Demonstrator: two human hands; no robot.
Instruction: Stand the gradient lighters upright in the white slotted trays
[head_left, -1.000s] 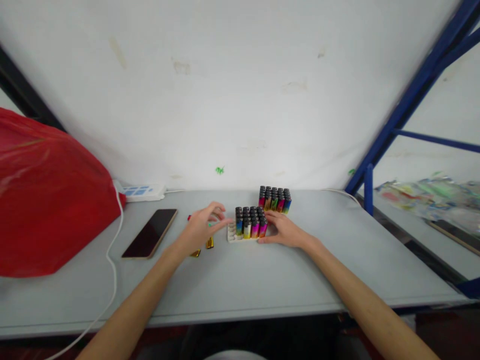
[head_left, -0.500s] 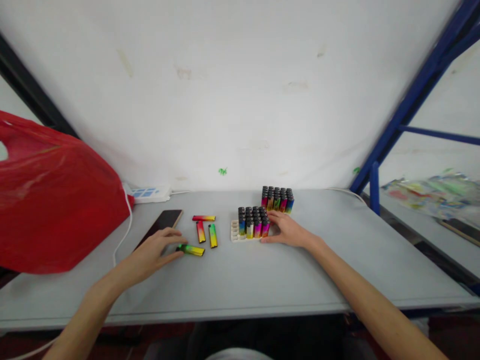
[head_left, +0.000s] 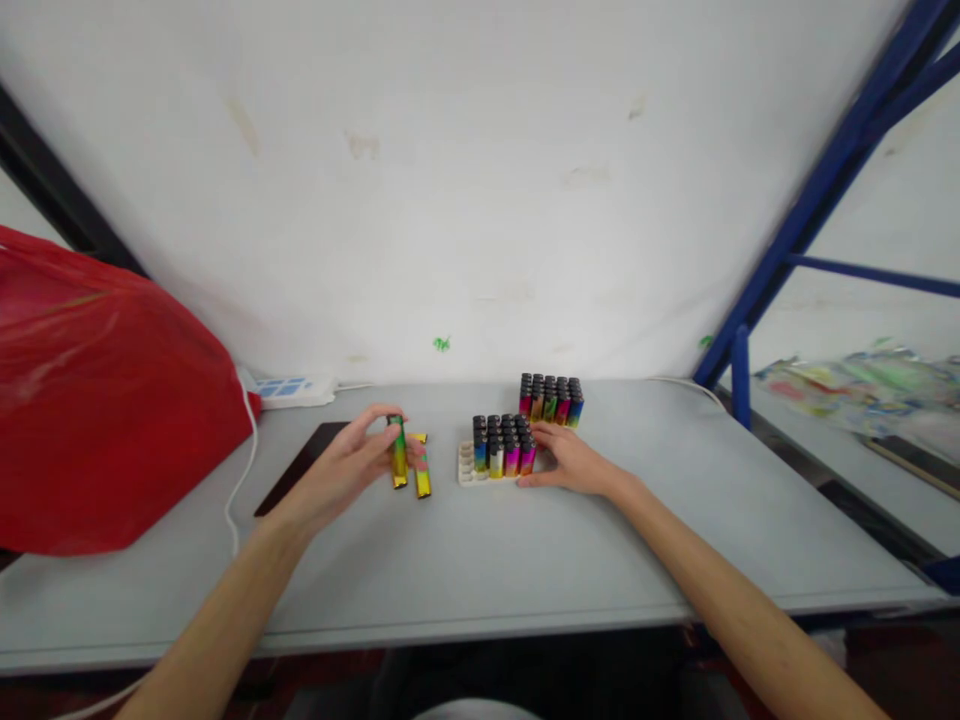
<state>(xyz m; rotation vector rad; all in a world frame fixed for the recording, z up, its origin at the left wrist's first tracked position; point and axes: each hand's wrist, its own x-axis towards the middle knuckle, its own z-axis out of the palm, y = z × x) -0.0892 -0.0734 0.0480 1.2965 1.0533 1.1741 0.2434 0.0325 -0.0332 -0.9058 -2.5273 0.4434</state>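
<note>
In my left hand (head_left: 364,455) a green-and-yellow lighter (head_left: 399,460) is pinched near its top and held nearly upright. Just right of it lies another lighter (head_left: 424,478), yellow at its near end; a further one behind is mostly covered by my fingers. A white slotted tray (head_left: 466,470) holds rows of upright lighters with black tops (head_left: 511,455), and bare slots show along its left side. My right hand (head_left: 566,460) grips the tray's right end, thumb at the front corner and fingers behind.
Behind the tray stands a second block of upright lighters (head_left: 551,400). To the left are a dark phone-like slab (head_left: 304,465), a white power strip (head_left: 296,390) with a cable, and a large red bag (head_left: 112,420). A blue metal frame (head_left: 787,240) rises at right.
My left hand has picked up the green-and-yellow lighter from the table, turned it upright and moved it right and back. My right hand stays at the tray.
</note>
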